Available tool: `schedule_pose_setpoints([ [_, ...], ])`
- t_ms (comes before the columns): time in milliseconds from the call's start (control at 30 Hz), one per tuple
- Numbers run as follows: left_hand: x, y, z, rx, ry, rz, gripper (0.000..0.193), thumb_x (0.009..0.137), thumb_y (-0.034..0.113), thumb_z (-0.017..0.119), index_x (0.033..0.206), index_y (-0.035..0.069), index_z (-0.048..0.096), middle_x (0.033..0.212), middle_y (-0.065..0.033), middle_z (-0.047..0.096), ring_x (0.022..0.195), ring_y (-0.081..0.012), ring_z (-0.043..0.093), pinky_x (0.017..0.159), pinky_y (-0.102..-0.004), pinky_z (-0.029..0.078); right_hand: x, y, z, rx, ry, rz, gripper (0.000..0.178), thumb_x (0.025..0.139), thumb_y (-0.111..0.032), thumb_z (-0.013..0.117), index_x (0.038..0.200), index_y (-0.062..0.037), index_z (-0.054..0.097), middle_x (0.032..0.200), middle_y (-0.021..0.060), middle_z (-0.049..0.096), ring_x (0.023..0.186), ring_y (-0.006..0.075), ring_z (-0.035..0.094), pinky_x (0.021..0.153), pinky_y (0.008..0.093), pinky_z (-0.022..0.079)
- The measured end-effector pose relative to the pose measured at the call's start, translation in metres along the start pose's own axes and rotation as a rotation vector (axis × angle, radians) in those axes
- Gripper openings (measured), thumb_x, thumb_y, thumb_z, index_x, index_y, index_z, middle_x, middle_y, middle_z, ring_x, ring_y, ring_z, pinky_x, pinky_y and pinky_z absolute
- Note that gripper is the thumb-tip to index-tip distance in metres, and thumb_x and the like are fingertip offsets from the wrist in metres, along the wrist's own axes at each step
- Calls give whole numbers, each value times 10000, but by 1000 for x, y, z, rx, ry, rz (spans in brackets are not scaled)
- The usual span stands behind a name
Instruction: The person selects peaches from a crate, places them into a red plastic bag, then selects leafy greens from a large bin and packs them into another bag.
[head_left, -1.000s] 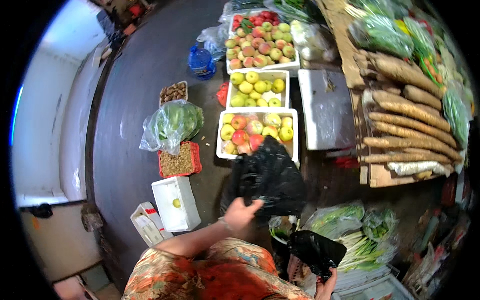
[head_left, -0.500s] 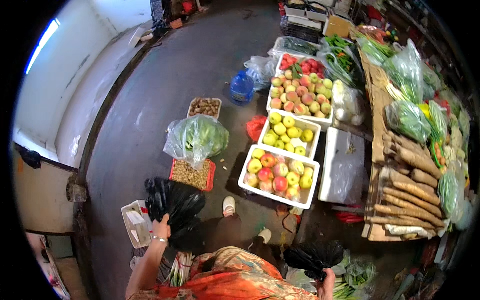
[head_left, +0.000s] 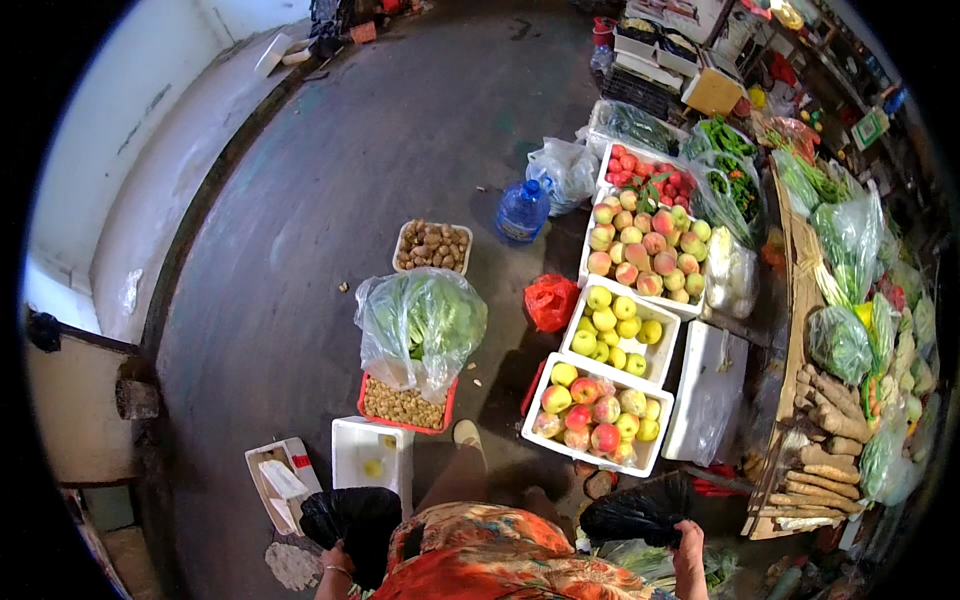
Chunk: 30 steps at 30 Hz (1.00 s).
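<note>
Low at the left, my left hand (head_left: 338, 562) is closed on a black plastic bag (head_left: 352, 520), which bunches in front of it. My right hand (head_left: 688, 546), at the lower right, grips another black plastic bag (head_left: 638, 512) that spreads out toward my body. Just beyond the left bag stands a white foam box (head_left: 372, 450) with a yellowish round thing inside. Beside it lies a shallow white tray (head_left: 262, 462) holding white pieces. What either bag contains is hidden.
Ahead are a red basket of peanuts (head_left: 405, 405), bagged leafy greens (head_left: 425, 325) and a basket of brown tubers (head_left: 433, 248). White boxes of apples (head_left: 603, 412), yellow-green fruit (head_left: 615, 325) and peaches (head_left: 650, 245) line the right. A blue bottle (head_left: 522, 212) and vegetable stand (head_left: 790, 400) are farther along.
My left hand has drawn its black bag back toward my body, and the white foam box behind it now shows. The right bag stays in my hand. The view has shifted.
</note>
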<state>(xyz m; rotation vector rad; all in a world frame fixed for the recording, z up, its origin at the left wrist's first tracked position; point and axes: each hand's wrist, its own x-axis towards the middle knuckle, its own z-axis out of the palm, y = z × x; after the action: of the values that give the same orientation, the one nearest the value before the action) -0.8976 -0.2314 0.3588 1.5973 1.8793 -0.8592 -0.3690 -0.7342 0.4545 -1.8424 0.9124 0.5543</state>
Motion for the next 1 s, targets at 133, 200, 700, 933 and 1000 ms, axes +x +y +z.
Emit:
schedule_pose_setpoints([
  [133,34,-9,-11,-511,139,-275,452,799,300,672,1109,1,534,835,-165,608,692,-304,586,605,-436,481,4,-63,60,-46,-103,-18,100,677,-175,600,750,-141,541,688,0,541,593,160,531,444,320,409],
  [200,34,10,-16,-1068,87,-482,401,798,264,677,1074,5,544,775,-153,598,573,-295,562,488,-411,451,10,-93,98,-104,53,-41,101,676,-172,602,758,-146,549,710,-2,547,616,162,540,457,329,412],
  [700,153,399,-151,-1171,-27,-134,313,812,325,681,959,66,585,744,-86,533,547,-231,475,478,-381,373,119,-321,309,-121,-156,-83,416,675,-120,645,1045,49,554,749,103,604,557,202,569,403,326,412],
  [933,172,555,-250,-1088,-71,4,345,816,334,678,1015,74,566,820,-101,531,624,-231,490,541,-378,383,201,-394,351,-221,-320,-102,387,663,-124,673,1014,19,589,720,93,559,576,211,534,486,350,428],
  [1000,182,574,-274,-1069,-59,14,356,817,336,677,1031,77,560,842,-105,530,646,-231,495,558,-377,386,189,-426,378,-304,-274,-114,286,675,-139,671,919,1,619,705,84,574,533,196,530,448,350,429],
])
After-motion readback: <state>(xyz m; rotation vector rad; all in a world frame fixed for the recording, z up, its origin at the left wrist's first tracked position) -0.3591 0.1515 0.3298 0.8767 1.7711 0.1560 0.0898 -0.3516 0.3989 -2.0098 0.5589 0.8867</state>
